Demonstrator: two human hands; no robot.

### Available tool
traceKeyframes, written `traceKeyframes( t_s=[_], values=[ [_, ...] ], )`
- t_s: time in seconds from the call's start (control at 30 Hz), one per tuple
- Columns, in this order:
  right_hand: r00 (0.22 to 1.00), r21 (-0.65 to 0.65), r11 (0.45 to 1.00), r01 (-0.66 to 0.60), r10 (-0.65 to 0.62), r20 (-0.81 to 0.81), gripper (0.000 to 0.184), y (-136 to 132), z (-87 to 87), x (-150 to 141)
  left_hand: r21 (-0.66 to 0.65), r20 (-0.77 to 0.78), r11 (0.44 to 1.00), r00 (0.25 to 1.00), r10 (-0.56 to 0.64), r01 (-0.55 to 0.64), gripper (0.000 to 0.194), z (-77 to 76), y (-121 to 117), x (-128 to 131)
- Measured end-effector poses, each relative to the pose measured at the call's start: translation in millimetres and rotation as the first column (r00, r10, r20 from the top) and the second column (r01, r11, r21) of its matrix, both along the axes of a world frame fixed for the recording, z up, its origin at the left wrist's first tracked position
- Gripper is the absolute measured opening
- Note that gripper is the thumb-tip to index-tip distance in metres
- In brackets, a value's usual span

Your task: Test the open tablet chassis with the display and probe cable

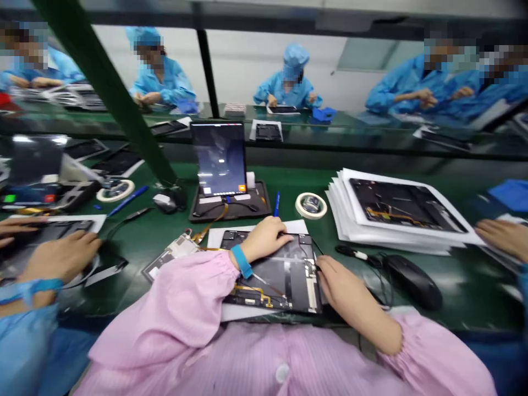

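An opened tablet housing (268, 275), dark inside with gold flex cables, lies on white sheets in front of me. My left hand (266, 239), a blue band at its wrist, is over its upper part with the fingers curled together; what they hold, if anything, is hidden. At the housing's right edge my right hand (336, 278) has its fingers closed beside a connector area. A thin black cable runs close to those fingers, but their grip is not clear. A metal-backed board (175, 253) on a flex cable lies left of the housing, below a lit screen (220, 159) standing upright.
A stack of white sheets (350, 228) bearing another opened housing (406, 203) stands right. Nearby are a black mouse (414, 280), a tape roll (311, 205) and a blue pen (276, 203). Co-workers' hands (61, 258) work at left and right; several people sit opposite.
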State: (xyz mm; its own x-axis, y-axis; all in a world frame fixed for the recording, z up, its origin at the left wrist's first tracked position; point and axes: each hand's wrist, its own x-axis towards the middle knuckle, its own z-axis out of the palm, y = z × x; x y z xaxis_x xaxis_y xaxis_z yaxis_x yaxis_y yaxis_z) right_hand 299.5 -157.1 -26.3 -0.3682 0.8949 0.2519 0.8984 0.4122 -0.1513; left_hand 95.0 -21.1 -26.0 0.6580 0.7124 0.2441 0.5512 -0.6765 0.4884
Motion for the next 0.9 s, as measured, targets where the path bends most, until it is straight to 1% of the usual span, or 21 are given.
traceKeyframes(
  t_s=[0.1,0.17,0.2,0.27,0.37,0.43,0.5,0.53,0.6,0.63,0.7,0.8,0.87,0.9],
  values=[
    [0.998,-0.124,0.992,-0.011,0.003,-0.063,0.022,1.3,6.6,0.5,-0.171,0.053,0.985,0.998,0.015,-0.006,0.031,-4.6,7.1,-0.7],
    [0.996,-0.164,0.986,-0.025,0.01,-0.088,0.02,4.6,7.9,7.1,-0.24,0.026,0.97,0.999,0.044,-0.036,0.032,-8.3,10.5,-1.0],
    [0.995,-0.172,0.985,-0.02,0.003,-0.098,0.024,7.5,7.7,11.1,-0.26,0.003,0.964,0.998,0.06,-0.057,0.032,-10.3,11.9,-1.0],
    [0.991,-0.17,0.984,0.043,-0.064,-0.12,0.036,17.3,5.4,17.8,-0.274,-0.04,0.956,0.995,0.096,-0.103,0.033,-14.2,13.9,-1.0],
    [0.971,-0.121,0.974,0.19,-0.205,-0.127,0.04,41.7,-2.3,19.9,-0.264,-0.071,0.956,0.991,0.115,-0.13,0.034,-17.6,15.6,-1.0],
    [0.977,-0.073,0.979,0.188,-0.194,-0.091,0.046,60.7,-9.5,16.9,-0.256,-0.071,0.96,0.992,0.101,-0.116,0.035,-18.1,15.8,-1.4],
    [0.99,-0.066,0.989,0.133,-0.136,-0.04,0.05,76.5,-15.9,14.2,-0.254,-0.07,0.962,0.994,0.089,-0.104,0.035,-17.8,15.4,-1.9],
    [0.992,-0.07,0.99,0.125,-0.127,-0.022,0.051,81.9,-17.9,14.0,-0.255,-0.072,0.962,0.994,0.087,-0.103,0.035,-17.6,15.2,-2.2],
    [0.985,-0.06,0.984,0.167,-0.169,-0.02,0.05,86.4,-17.6,16.5,-0.257,-0.078,0.961,0.993,0.085,-0.103,0.035,-17.0,14.8,-2.5],
    [0.979,-0.051,0.979,0.195,-0.198,-0.046,0.05,85.5,-15.1,19.0,-0.257,-0.081,0.961,0.993,0.084,-0.102,0.035,-16.7,14.5,-2.6],
    [0.963,-0.008,0.973,0.229,-0.228,-0.145,0.05,79.1,-5.6,24.9,-0.257,-0.083,0.962,0.993,0.078,-0.097,0.034,-15.7,14.1,-2.5],
    [0.926,0.118,0.959,0.258,-0.211,-0.312,0.058,65.6,14.0,31.6,-0.258,-0.086,0.962,0.993,0.075,-0.095,0.033,-14.2,13.9,-2.1],
    [0.915,0.212,0.936,0.28,-0.194,-0.354,0.059,57.8,25.9,32.8,-0.262,-0.09,0.96,0.993,0.079,-0.1,0.033,-13.7,14.0,-2.3],
    [0.917,0.248,0.926,0.285,-0.187,-0.353,0.056,54.3,30.8,32.3,-0.263,-0.093,0.959,0.992,0.081,-0.103,0.033,-13.8,14.0,-2.5]
  ],
)
